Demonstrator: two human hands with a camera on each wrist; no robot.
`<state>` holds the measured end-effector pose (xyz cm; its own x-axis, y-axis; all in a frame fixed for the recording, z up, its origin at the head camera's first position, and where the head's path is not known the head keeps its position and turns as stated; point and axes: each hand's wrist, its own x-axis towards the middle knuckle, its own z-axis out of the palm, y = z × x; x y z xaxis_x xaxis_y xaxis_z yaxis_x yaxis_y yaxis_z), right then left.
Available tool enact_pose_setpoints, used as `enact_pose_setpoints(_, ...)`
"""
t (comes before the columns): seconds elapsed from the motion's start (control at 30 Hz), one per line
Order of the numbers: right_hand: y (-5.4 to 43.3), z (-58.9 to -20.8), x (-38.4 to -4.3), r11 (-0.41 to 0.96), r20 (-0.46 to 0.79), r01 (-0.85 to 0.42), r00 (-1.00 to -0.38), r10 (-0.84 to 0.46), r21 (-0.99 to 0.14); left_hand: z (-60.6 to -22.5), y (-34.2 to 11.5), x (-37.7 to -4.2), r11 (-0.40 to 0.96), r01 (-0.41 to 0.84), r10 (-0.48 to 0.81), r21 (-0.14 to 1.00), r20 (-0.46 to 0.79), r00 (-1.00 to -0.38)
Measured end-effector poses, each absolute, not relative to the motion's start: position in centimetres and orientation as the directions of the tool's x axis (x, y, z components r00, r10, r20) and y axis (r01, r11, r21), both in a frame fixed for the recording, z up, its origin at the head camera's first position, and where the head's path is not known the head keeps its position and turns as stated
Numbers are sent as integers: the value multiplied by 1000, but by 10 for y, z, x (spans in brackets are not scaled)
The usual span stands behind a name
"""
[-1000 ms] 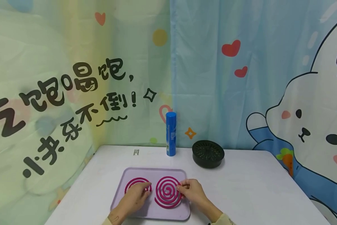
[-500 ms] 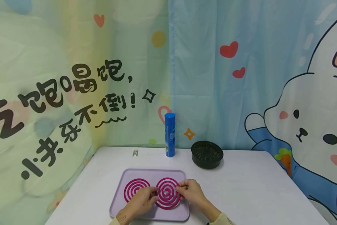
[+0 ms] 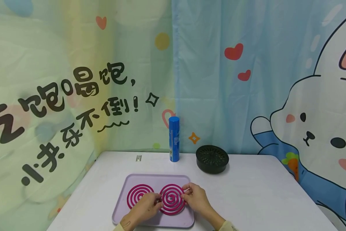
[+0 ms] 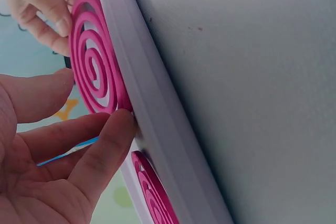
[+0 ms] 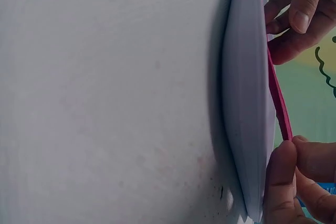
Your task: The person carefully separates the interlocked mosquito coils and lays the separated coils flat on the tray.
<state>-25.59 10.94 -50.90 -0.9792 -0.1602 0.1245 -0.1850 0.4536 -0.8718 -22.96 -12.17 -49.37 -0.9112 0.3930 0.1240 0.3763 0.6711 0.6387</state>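
Note:
Two magenta mosquito coils lie side by side over a lilac tray (image 3: pixel 118 210). My right hand (image 3: pixel 198 199) pinches the right edge of the right coil (image 3: pixel 172 184) between thumb and finger. In the right wrist view that coil (image 5: pixel 280 100) slants, its end at my right hand (image 5: pixel 286 174) raised off the tray. The fingertips of my left hand (image 3: pixel 145 206) touch its left edge; in the left wrist view the thumb of this left hand (image 4: pixel 58 150) stands apart from the coil (image 4: pixel 125 100). My left hand partly covers the left coil (image 3: pixel 140 185), which lies flat.
A blue spray can (image 3: pixel 174 139) stands upright at the back of the white table (image 3: pixel 248 195). Right of it is a round black case (image 3: pixel 212 159) with a slotted lid. A small metal piece (image 3: pixel 138 158) lies at the back left. A printed curtain hangs behind.
My left hand has moved right, from over the left coil to the right coil's left edge. My right hand has stayed at the right coil's right edge.

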Motion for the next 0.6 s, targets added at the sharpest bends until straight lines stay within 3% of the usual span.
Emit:
enact_pose_setpoints(0.23, 110, -506, -254, 458, 148, -221, -971, -190, -861, -493, -121, -229, 675, 364, 384, 642, 117, -916)
enact_pose_setpoints(0.6, 110, -504, -254, 574, 172, -267, -961, -216, -774, -490, -121, -229, 689, 354, 378, 632, 103, -920)
